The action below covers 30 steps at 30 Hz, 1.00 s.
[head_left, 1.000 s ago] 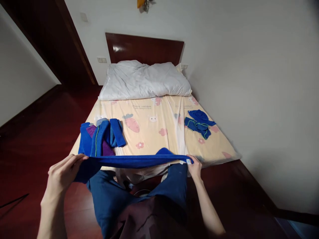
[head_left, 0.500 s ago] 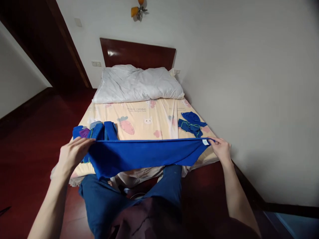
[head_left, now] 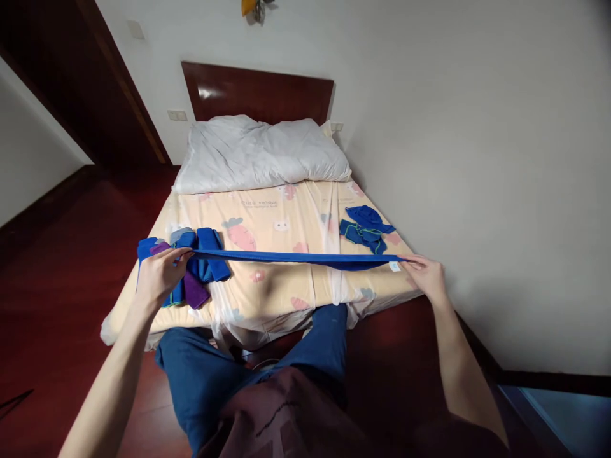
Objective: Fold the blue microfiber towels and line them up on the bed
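A long blue cloth [head_left: 286,257] is stretched nearly level above the front of the bed, seen almost edge-on as a thin strip. My left hand [head_left: 162,273] pinches its left end, close over the rolled or folded cloths. At the other end, my right hand [head_left: 426,275] pinches the corner beside a small white tag [head_left: 394,266]. Rolled or folded blue cloths [head_left: 212,254], with purple and grey pieces among them, lie on the left of the bed, partly hidden by my left hand. A crumpled blue bundle [head_left: 366,228] with green cord or trim lies on the right.
The bed has a patterned yellow sheet [head_left: 267,286] and a pale grey quilt or pillow [head_left: 267,156] against its dark wooden headboard [head_left: 258,92]. My legs [head_left: 200,375] are at the bed's front edge. A white wall [head_left: 501,191] rises close on the right.
The blue cloth's hanging panel has swung up and away, so only a narrow strip shows and the sheet below is visible. My left hand has moved slightly right and up.
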{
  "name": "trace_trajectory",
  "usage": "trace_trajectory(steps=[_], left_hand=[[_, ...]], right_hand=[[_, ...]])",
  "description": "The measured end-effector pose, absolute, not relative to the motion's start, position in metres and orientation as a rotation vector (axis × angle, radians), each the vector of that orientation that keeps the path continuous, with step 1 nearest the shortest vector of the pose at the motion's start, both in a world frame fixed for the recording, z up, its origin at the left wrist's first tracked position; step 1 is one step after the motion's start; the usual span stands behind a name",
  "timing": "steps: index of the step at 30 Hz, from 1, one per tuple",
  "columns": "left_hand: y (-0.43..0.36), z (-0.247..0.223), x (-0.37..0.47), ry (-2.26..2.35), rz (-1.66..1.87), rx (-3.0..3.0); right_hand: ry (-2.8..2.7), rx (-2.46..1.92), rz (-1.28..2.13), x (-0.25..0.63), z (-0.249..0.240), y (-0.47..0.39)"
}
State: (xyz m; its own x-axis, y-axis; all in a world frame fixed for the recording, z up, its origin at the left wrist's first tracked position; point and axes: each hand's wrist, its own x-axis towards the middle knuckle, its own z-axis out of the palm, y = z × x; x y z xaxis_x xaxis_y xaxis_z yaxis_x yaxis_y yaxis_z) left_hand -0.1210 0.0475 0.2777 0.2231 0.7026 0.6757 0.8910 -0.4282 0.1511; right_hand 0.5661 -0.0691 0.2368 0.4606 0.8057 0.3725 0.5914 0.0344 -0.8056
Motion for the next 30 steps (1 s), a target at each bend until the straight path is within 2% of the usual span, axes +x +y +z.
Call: trace_trajectory(steps=[6, 11, 19, 23, 26, 30], left_hand=[[0.028, 0.301, -0.137, -1.742, -0.764, -2.581], [0.041, 0.314, -0.133, -1.934, -0.604, -2.727], [0.106, 0.276, -0.095, -1.967, -0.497, -2.893], [0.146, 0.258, -0.071, -1.944, -0.593, -2.788], [0.164, 0.259, -0.058, -1.849, -0.844, -2.611], [0.160, 0.266, -0.054, -1.637, -1.126, -2.438]], right_hand=[[-1.228, -1.814, 0.519, 0.597, 0.240, -0.097], [-1.251, -1.861, 0.494, 0.610, 0.257, -0.094], [-1.346, -1.832, 0.400, 0.624, 0.235, -0.015], [-1.334, -1.845, 0.222, 0.622, 0.222, 0.037], [-1.268, -1.862, 0.110, 0.619, 0.223, 0.062], [-1.238, -1.676, 0.019, 0.611, 0.232, 0.066]])
